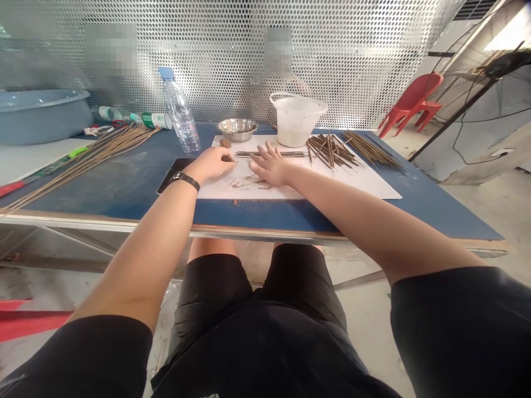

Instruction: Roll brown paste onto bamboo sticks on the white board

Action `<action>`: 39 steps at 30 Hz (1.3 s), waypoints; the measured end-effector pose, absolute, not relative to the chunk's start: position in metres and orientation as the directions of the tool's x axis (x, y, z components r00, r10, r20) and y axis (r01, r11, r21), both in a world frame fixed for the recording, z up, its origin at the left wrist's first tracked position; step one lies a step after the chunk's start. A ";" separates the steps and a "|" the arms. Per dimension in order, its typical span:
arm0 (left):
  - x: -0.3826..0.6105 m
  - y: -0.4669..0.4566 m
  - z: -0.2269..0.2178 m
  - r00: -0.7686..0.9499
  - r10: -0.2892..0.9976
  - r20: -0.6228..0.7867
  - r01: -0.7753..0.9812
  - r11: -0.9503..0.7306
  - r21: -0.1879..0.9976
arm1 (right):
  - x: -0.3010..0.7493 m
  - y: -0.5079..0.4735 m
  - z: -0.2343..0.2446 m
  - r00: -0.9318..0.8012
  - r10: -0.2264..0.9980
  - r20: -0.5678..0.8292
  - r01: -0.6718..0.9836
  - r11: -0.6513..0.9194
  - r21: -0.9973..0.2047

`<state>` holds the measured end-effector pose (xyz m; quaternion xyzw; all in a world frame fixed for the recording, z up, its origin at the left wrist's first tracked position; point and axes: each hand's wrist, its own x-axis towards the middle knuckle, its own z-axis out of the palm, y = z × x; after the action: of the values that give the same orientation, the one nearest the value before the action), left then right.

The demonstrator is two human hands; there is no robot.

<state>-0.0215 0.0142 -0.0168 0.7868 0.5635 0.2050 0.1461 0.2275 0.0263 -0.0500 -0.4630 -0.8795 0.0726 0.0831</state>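
My right hand (269, 165) lies palm down on the white board (365, 185), its fingers spread across a row of thin dark sticks (294, 154). At the left end of that row is my left hand (213, 163), with a watch on the wrist. Its fingers curl toward the thumb; whatever they hold, if anything, is too small to make out. A brown lump (225, 142) sits just beyond the left hand. Brown crumbs and scraps (249, 182) are scattered on the board in front of both hands.
A metal bowl (237, 130) and a white bucket (296, 121) stand behind the hands. Brown sticks (332, 150) are piled at right, with another bundle (371, 149) beyond. On the left are a plastic bottle (181, 116), a dark flat object (172, 174), long sticks (95, 157) and a basin (41, 119).
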 end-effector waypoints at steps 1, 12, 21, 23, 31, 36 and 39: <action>-0.021 0.013 -0.016 0.279 0.948 0.151 0.828 -0.317 0.462 | 0.227 0.028 -0.053 -0.557 0.829 0.043 0.803 0.552 -0.224; -0.020 0.012 -0.016 0.270 0.954 0.129 0.825 -0.299 0.480 | 0.233 0.054 -0.053 -0.571 0.817 0.078 0.777 0.568 -0.270; -0.022 0.016 -0.017 0.277 0.953 0.124 0.828 -0.302 0.473 | 0.244 0.060 -0.049 -0.558 0.820 0.125 0.785 0.571 -0.242; -0.022 0.017 -0.018 0.278 0.952 0.131 0.825 -0.306 0.475 | 0.244 0.061 -0.057 -0.559 0.821 0.118 0.788 0.570 -0.232; -0.022 0.018 -0.019 0.278 0.952 0.125 0.832 -0.304 0.465 | 0.249 0.040 -0.059 -0.543 0.837 0.063 0.810 0.542 -0.224; -0.023 0.020 -0.020 0.276 0.952 0.130 0.826 -0.304 0.475 | 0.254 0.016 -0.045 -0.514 0.858 0.014 0.832 0.503 -0.234; -0.023 0.021 -0.022 0.257 0.959 0.122 0.823 -0.283 0.492 | 0.264 0.018 -0.018 -0.488 0.866 0.107 0.825 0.498 -0.267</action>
<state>-0.0230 0.0214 -0.0218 0.7750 0.5748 0.2025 0.1670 0.2640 0.0179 -0.0185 -0.4928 -0.8579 0.0901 0.1143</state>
